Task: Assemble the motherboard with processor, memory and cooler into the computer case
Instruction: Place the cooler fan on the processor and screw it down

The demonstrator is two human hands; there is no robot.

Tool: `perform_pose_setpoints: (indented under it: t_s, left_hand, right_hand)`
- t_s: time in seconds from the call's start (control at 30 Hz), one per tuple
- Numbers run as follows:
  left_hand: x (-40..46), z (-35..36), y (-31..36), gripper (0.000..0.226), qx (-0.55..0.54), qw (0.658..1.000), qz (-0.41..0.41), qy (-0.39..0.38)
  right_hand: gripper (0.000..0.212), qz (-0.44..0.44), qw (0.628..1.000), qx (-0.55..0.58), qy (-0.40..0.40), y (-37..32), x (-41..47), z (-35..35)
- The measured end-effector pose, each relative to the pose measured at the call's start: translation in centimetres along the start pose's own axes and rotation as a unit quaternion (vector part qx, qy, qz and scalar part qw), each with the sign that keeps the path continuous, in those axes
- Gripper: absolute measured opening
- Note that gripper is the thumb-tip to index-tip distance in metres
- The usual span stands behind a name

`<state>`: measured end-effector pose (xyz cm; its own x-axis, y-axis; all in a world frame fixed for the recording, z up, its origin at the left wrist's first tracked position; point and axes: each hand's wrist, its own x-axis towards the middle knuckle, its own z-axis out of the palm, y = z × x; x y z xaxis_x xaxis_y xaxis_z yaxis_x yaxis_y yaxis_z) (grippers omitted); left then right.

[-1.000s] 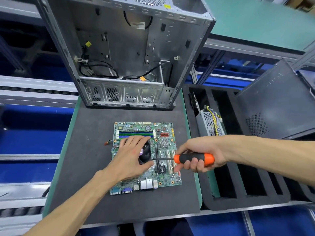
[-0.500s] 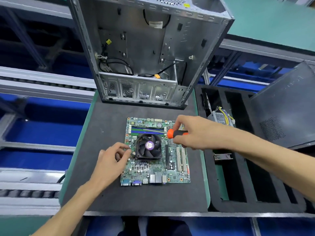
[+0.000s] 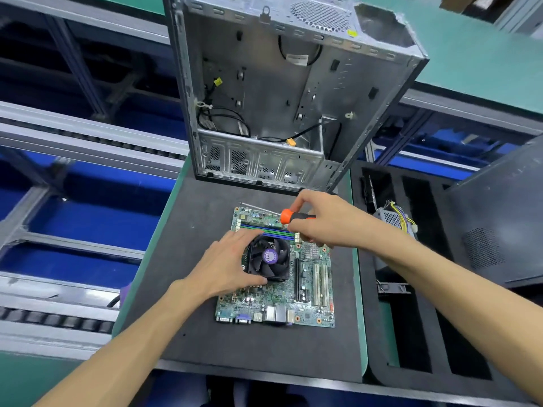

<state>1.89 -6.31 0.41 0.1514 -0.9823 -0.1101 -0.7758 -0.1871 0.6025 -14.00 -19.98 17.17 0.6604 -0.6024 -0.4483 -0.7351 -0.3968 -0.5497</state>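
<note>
A green motherboard lies flat on the dark foam mat, with memory sticks along its far edge. A black cooler fan sits on the board. My left hand grips the fan's left side, thumb at its near corner. My right hand holds an orange-handled screwdriver over the board's far right part, its shaft pointing left past the board's far edge. The open metal computer case stands behind the board, with loose cables inside.
A black foam tray with slots sits to the right, holding a power supply with yellow wires. A dark case side panel leans at the far right. Conveyor rails run along the left.
My left hand moved from the board's left edge onto the cooler fan. My right hand carried the screwdriver toward the far edge, its shaft now pointing left. The view shifted closer.
</note>
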Motion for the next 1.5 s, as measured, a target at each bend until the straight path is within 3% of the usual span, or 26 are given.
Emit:
perform_pose_setpoints:
  t_s: [0.27,0.4,0.6,0.7,0.9,1.07,1.4,1.5]
  left_hand:
    - [0.5,-0.4,-0.3,0.102,-0.037,0.999,0.001,-0.002]
    - [-0.7,0.5,-0.6,0.097,-0.14,0.99,-0.01,-0.001]
    - [-3.0,1.5,-2.1,0.074,-0.273,0.943,-0.143,0.124]
    - [-3.5,1.8,-2.1,0.069,-0.32,0.928,-0.163,0.095]
    - [-3.8,2.0,-1.4,0.087,-0.358,0.898,-0.253,0.033]
    - [-4.2,2.3,-0.8,0.089,-0.385,0.881,-0.271,0.051]
    - [-4.3,2.6,-0.8,0.098,-0.392,0.876,-0.275,0.055]
    - [-4.3,2.5,-0.9,0.097,-0.4,0.872,-0.279,0.046]
  right_hand:
    - [0.018,0.006,1.0,0.021,0.017,1.1,-1.1,-0.6]
    - [0.012,-0.009,1.0,-0.005,-0.003,1.5,-1.6,-0.5]
    - [0.018,-0.034,0.991,-0.129,0.013,0.8,-1.7,-0.3]
    - [0.022,-0.057,0.97,-0.234,0.037,-0.4,-1.4,0.0]
    - [0.028,-0.126,0.909,-0.397,0.023,-3.7,-0.6,0.4]
    - [0.029,-0.167,0.874,-0.455,-0.013,-5.3,-0.4,1.3]
    - [0.025,-0.174,0.852,-0.492,-0.046,-6.9,0.1,1.3]
    - [0.02,-0.241,0.799,-0.55,-0.034,-7.5,-0.4,1.5]
